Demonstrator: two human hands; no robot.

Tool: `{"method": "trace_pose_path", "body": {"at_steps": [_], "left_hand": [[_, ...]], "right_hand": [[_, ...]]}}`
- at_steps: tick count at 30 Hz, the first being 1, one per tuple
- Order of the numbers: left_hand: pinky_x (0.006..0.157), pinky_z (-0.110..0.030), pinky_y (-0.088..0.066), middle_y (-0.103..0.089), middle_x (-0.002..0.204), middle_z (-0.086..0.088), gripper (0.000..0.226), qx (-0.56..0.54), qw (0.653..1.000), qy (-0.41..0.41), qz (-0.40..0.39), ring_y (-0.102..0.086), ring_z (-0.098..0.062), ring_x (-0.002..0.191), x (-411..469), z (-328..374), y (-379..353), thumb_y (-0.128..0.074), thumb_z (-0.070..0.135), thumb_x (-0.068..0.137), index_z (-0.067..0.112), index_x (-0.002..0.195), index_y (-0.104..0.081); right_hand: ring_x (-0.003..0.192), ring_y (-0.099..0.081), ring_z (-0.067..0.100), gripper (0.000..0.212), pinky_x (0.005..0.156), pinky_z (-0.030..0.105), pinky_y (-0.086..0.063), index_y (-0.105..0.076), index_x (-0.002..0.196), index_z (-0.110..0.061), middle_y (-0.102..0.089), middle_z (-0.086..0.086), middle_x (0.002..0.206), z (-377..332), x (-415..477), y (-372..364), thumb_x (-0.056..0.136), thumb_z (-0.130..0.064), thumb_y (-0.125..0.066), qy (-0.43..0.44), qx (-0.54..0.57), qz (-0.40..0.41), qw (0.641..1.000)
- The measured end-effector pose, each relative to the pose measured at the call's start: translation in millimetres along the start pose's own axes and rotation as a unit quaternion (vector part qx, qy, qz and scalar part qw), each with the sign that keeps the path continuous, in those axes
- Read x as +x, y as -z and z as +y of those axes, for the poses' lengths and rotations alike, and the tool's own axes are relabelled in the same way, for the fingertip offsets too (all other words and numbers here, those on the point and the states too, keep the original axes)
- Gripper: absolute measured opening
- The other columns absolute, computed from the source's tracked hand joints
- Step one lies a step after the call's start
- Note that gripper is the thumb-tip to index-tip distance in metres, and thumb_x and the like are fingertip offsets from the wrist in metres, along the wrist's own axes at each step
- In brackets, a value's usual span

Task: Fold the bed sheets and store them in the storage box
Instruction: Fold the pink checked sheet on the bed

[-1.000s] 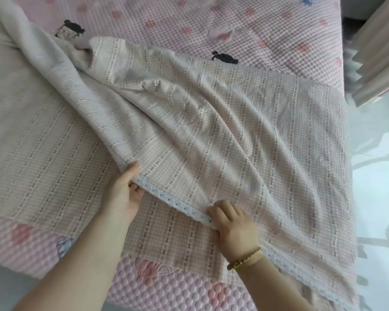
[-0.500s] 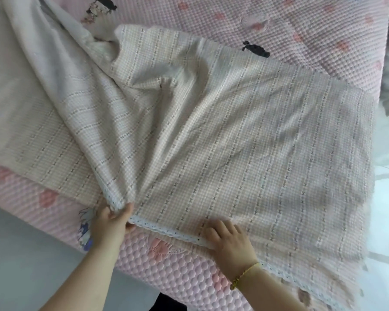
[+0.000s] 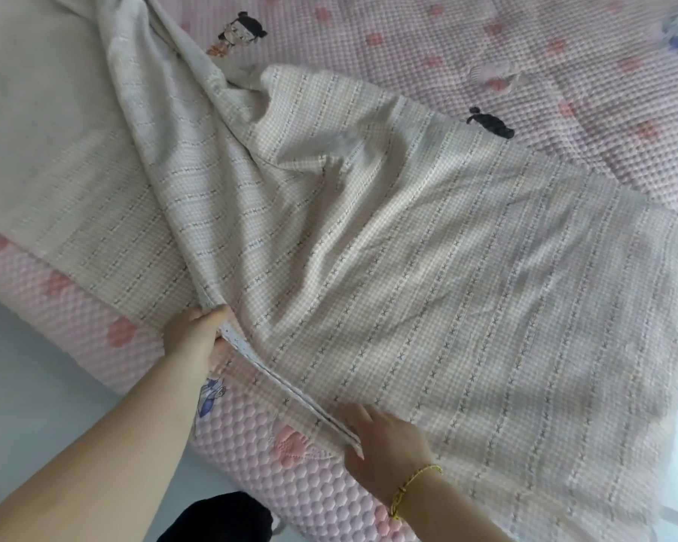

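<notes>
We see a person at the near edge of a bed, both hands on a beige checked bed sheet spread over a pink quilted mattress cover. The left hand is clamped on a gathered corner of the sheet, thumb over the white lace-trimmed hem. That hem runs taut from the left hand down to the right hand, which grips it between thumb and fingers; a thin gold bracelet circles the right wrist.

Beyond the hands, the folded upper layer fans out away from us and to the right of the right hand, its long axis slanting from the bunched peak far above the left hand toward the bed's right-hand edge. The fabric carries fine pale checks crossed by rows of small dark stitched marks, and it is creased in long ridges that converge on the left hand. A flatter layer of the same sheet lies to the left of the left hand.

The sheet's far left portion is cut off by the frame. Below the hands, a dark shape is too cropped for us to identify.
</notes>
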State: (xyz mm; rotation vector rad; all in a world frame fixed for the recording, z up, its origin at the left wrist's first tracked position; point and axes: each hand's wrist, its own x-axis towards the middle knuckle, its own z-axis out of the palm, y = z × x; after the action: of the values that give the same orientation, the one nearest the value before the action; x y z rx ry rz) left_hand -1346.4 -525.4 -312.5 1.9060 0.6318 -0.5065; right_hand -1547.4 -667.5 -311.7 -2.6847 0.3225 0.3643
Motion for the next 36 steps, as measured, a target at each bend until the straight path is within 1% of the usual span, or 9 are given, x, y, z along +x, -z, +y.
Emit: {"method": "trace_pose_path", "body": {"at_steps": [4, 8, 11, 15, 19, 22, 25, 31, 36], "left_hand": [[0.058, -0.021, -0.045, -0.054, 0.076, -0.002, 0.010, -0.116, 0.990, 0.070, -0.043, -0.051, -0.012, 0.068, 25.9, 23.5, 0.0, -0.057, 0.010, 0.089, 0.010, 0.079, -0.056], [0.080, -0.033, -0.049, -0.059, 0.090, -0.007, 0.027, -0.210, 0.973, 0.052, -0.079, -0.056, -0.025, 0.096, 68.3, 62.7, -2.6, -0.054, 0.009, 0.089, 0.008, 0.115, -0.056], [0.090, -0.040, -0.049, -0.057, 0.116, -0.011, 0.038, -0.252, 0.956, 0.003, -0.149, -0.059, -0.023, 0.100, 102.6, 97.9, 20.6, -0.046, 0.008, 0.093, 0.011, 0.131, -0.044], [0.069, -0.018, -0.052, -0.060, 0.110, -0.009, 0.054, -0.071, 0.961, -0.148, -0.223, -0.060, -0.014, 0.089, 138.0, 121.9, 59.8, -0.039, -0.010, 0.089, 0.023, 0.131, -0.042], [0.082, -0.033, -0.047, -0.057, 0.120, -0.006, 0.054, 0.358, 0.819, -0.412, -0.178, -0.058, -0.025, 0.104, 164.1, 126.4, 65.5, -0.062, 0.008, 0.083, 0.023, 0.133, -0.048], [0.060, -0.033, -0.050, -0.065, 0.092, -0.012, 0.034, 0.356, 0.723, -0.578, -0.127, -0.064, -0.033, 0.072, 177.1, 140.7, 51.6, -0.060, 0.010, 0.068, 0.011, 0.100, -0.071], [0.065, -0.030, -0.043, -0.064, 0.075, -0.006, 0.031, 0.362, 0.640, -0.670, -0.099, -0.055, -0.026, 0.072, 195.7, 153.7, 39.5, -0.045, 0.019, 0.062, 0.017, 0.076, -0.073], [0.060, -0.026, -0.049, -0.070, 0.069, -0.006, 0.035, 0.454, 0.537, -0.699, -0.133, -0.065, -0.028, 0.068, 243.8, 182.6, 64.5, -0.037, 0.011, 0.063, 0.011, 0.065, -0.072], [0.056, -0.030, -0.043, -0.066, 0.060, -0.009, 0.030, 0.433, 0.516, -0.730, -0.116, -0.052, -0.022, 0.070, 243.9, 207.1, 127.7, -0.040, 0.013, 0.059, 0.007, 0.060, -0.069]], "right_hand": [[0.067, -0.064, 0.001, 0.036, 0.050, 0.013, -0.046, -0.068, 0.090, -0.028, -0.064, -0.017, 0.078, -45.4, 50.4, 4.2, 0.057, -0.044, -0.067, -0.005, 0.026, -0.030, 0.999], [0.070, -0.064, 0.007, 0.046, 0.052, 0.017, -0.047, -0.067, 0.096, -0.021, -0.065, -0.010, 0.082, -104.4, 128.1, 7.5, 0.055, -0.036, -0.080, -0.048, 0.026, 0.008, 0.999], [0.109, -0.053, 0.023, 0.038, 0.081, 0.031, -0.046, -0.042, 0.127, -0.012, -0.051, 0.004, 0.123, -146.5, 189.1, 13.7, 0.090, -0.014, -0.050, -0.064, 0.061, -0.007, 0.996], [0.112, -0.052, 0.027, 0.030, 0.079, 0.032, -0.040, -0.041, 0.125, -0.014, -0.049, 0.005, 0.126, -168.6, 252.6, 30.2, 0.096, -0.011, -0.035, -0.106, 0.094, 0.023, 0.990], [0.092, -0.057, 0.029, 0.040, 0.064, 0.027, -0.031, -0.053, 0.111, -0.015, -0.063, 0.006, 0.098, -174.3, 269.4, 47.1, 0.089, -0.038, -0.028, -0.126, 0.151, 0.060, 0.979], [0.070, -0.044, 0.023, 0.072, 0.054, 0.030, -0.027, -0.053, 0.091, -0.018, -0.038, -0.009, 0.060, -174.8, 262.7, 48.2, 0.062, -0.059, -0.002, -0.130, 0.142, 0.100, 0.976], [0.069, -0.043, 0.021, 0.069, 0.057, 0.029, -0.031, -0.055, 0.091, -0.015, -0.033, -0.008, 0.059, -171.1, 259.2, 40.3, 0.069, -0.058, -0.006, -0.150, 0.135, 0.118, 0.972], [0.028, -0.045, 0.006, 0.025, 0.040, 0.010, 0.007, -0.059, 0.055, -0.028, -0.046, -0.009, 0.036, -185.9, 264.0, 30.7, 0.074, -0.037, -0.045, -0.122, 0.008, 0.180, 0.976], [0.031, -0.046, 0.005, 0.027, 0.030, 0.012, -0.019, -0.068, 0.066, -0.027, -0.051, -0.010, 0.044, -198.0, 250.5, 16.9, 0.076, -0.029, -0.043, -0.042, 0.039, 0.245, 0.968]]}}
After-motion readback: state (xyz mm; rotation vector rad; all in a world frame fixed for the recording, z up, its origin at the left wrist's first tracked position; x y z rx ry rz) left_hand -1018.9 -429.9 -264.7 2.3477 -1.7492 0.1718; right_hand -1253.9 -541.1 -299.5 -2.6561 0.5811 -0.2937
